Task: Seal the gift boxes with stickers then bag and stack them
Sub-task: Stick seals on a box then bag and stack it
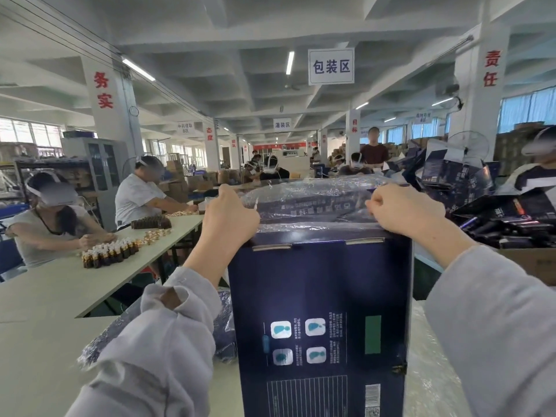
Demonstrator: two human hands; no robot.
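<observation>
both arms in grey sleeves (168, 341) reach up and forward from the bottom of the view, elbows bent and forearms angled in toward each other. between them a dark blue gift box (319, 311) stands upright on the pale surface (45, 341), printed back panel facing the camera. down under the left arm there's what looks like another bagged box (120, 329) lying flat on the same surface. up at the box's top edge the left hand (228, 215) is at the left corner, fingers curled tight round the edge of a clear plastic bag (313, 203), and the right hand (406, 209) does the same at the right corner, knuckles facing the camera. the bag sits over just the top end of the box, crinkly and shiny. past that, on the left, brown bottles (109, 254) are bunched on a long surface (135, 260) with people (138, 194) seated at it. on the right a heap of dark blue boxes (481, 206). a hanging sign (331, 66) overhead
</observation>
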